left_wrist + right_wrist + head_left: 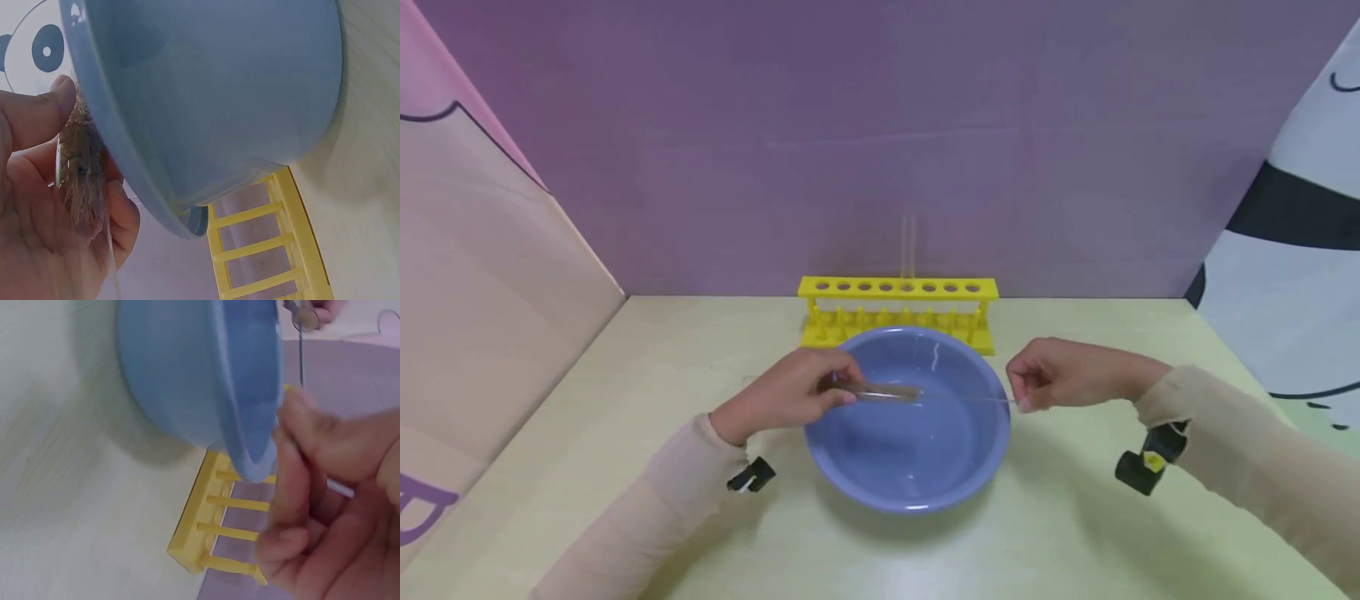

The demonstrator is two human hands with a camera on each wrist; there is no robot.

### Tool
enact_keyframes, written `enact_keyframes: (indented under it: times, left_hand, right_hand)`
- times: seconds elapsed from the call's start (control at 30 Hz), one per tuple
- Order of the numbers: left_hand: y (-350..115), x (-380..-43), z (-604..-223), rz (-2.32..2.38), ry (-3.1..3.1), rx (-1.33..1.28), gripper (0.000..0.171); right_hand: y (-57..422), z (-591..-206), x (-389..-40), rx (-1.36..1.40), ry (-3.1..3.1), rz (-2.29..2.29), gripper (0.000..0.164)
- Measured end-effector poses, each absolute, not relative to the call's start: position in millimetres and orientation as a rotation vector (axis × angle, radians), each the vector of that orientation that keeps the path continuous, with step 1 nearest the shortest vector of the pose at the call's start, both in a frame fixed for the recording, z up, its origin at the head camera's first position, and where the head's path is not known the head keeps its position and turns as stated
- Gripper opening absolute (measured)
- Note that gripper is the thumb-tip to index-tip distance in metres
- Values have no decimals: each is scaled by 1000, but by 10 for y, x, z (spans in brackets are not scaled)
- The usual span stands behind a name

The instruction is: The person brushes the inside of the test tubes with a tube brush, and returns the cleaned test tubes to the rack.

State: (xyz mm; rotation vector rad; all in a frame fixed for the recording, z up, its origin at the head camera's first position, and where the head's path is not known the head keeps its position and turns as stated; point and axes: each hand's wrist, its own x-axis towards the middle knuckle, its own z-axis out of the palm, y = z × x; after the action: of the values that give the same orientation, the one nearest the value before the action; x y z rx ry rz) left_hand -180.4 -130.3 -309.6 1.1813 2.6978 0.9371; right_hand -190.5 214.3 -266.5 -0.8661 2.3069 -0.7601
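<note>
Over the blue basin (895, 467), my left hand (797, 385) grips a clear glass test tube (880, 396), held nearly level. Inside the tube sit the brown bristles of a test tube brush (81, 169), between thumb and fingers in the left wrist view. The brush's thin wire handle (973, 399) runs out of the tube's right end across the basin. At the basin's right rim, my right hand (1063, 372) pinches the end of that wire between thumb and forefinger, the other fingers curled in.
Behind the basin stands a yellow test tube rack (820, 292), with one clear test tube (908, 246) upright in a middle hole. A purple backdrop (880, 150) rises along the table's (715, 325) far edge, and printed panels flank both sides.
</note>
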Motion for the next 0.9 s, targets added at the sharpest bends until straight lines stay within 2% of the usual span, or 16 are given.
enact_keyframes:
  times: [0.4, 0.9]
  left_hand:
    - [-1360, -1814, -3107, 922, 2713, 1117, 7]
    - [-1380, -1837, -3024, 883, 2717, 1165, 8]
  right_hand:
    - [2075, -2764, -1718, -1046, 2716, -573, 25]
    - [2087, -2831, -1551, -1099, 2999, -357, 25]
